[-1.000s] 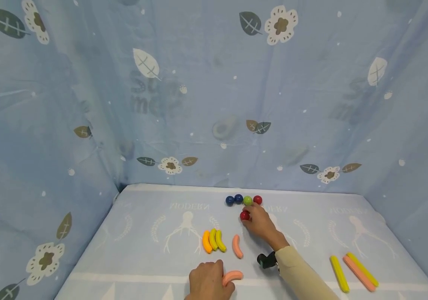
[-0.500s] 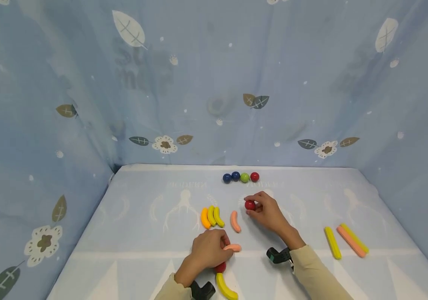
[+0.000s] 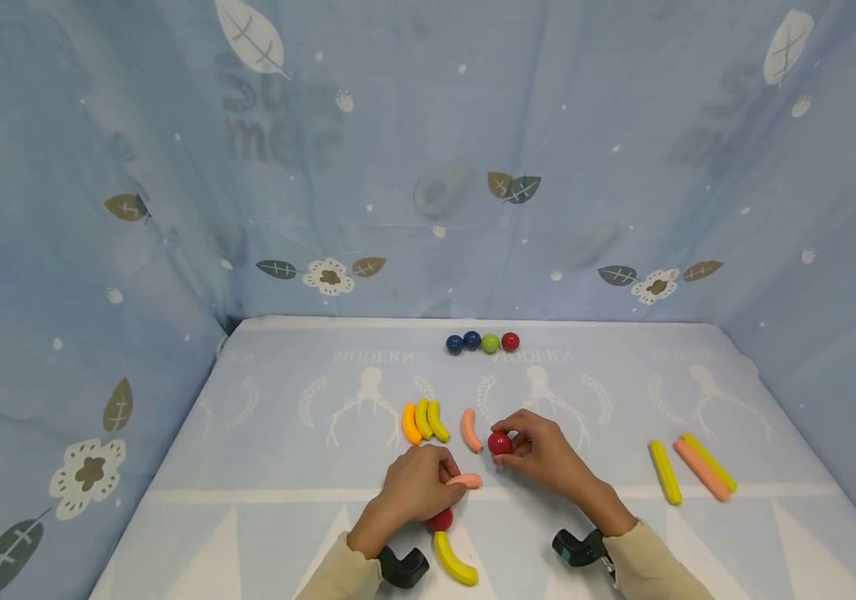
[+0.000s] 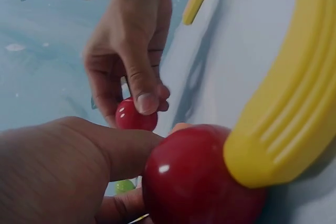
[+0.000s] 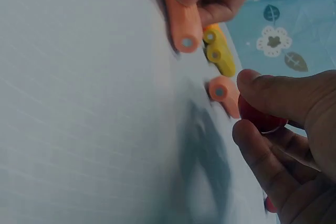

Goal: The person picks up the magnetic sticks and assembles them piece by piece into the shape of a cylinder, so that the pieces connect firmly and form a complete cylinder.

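My left hand [image 3: 414,485] pinches a pink curved toy rod [image 3: 467,481], whose end has a silvery disc in the right wrist view. Close below that hand lies a red ball [image 3: 440,521], and a yellow curved rod [image 3: 455,560] touches it end-on. Large in the left wrist view, the same ball partly hides my left fingers. My right hand [image 3: 543,454] holds another red ball [image 3: 499,443] between thumb and fingertips, a short way right of the pink rod and apart from it. Another pink curved rod [image 3: 471,430] lies just left of the held ball.
Curved rods, one orange [image 3: 411,423] and two yellow [image 3: 431,419], lie beyond my left hand. At the back stand two blue balls [image 3: 463,342], a green ball [image 3: 490,342] and a red ball [image 3: 510,341]. Straight rods [image 3: 701,471] lie at the right. Patterned cloth hangs around the table.
My right hand has brought the red ball from near the back row towards me, close to the left hand. The left hand keeps its pinch on the pink rod. The head view has tilted down.
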Available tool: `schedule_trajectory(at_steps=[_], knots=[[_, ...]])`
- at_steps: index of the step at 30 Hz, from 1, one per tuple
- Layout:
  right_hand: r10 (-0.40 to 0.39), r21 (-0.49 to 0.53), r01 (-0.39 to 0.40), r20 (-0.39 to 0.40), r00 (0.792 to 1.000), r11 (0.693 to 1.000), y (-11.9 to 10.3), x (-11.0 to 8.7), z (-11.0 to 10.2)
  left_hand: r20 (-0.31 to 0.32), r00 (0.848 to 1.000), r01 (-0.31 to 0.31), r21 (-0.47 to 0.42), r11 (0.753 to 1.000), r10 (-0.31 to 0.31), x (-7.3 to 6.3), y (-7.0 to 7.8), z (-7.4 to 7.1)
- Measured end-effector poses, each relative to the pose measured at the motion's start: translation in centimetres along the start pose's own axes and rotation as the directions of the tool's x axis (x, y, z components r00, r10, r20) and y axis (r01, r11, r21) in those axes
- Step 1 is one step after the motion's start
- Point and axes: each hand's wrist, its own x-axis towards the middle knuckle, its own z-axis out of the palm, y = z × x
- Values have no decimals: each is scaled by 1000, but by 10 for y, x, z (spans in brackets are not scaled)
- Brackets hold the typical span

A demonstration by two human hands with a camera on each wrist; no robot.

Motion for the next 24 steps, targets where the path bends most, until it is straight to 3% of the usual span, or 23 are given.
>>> schedule_trajectory(at_steps=[5,14,24], knots=[[-45,-42,45,11,999,998,-3,-5,4,-14,999,-31,-27,999,31,3,-3,-3],[25,-10,-25,87,996,1000,-10,-19,16,-2,1000,-31,-82,996,31,-4,-8,1],[-21,1,21,98,995,1000,-10,-23,20,-5,1000,-26,-77,997,25,-4,-7,-1]])
